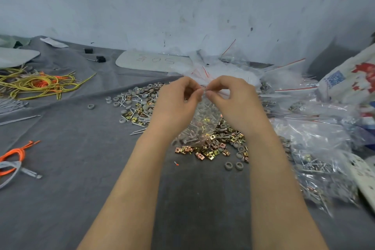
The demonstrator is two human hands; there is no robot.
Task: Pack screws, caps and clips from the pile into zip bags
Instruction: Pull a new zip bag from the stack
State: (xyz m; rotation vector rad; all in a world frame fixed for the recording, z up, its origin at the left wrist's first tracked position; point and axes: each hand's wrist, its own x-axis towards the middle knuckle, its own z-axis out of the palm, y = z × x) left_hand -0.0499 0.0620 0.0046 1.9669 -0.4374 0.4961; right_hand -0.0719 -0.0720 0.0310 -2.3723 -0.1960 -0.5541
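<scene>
Hands meet above a workbench: the left hand (178, 99) and right hand (231, 99) each pinch the top edge of a clear zip bag (203, 128), thumbs and curled fingertips clamped on its mouth. The bag hangs between the wrists, with screws and brass-coloured clips inside, just over the loose pile (142, 107) of screws, grey caps and clips on the grey cloth (81, 168). Filled bags (316, 148) lie heaped at right, yellow wires (40, 85) at left.
</scene>
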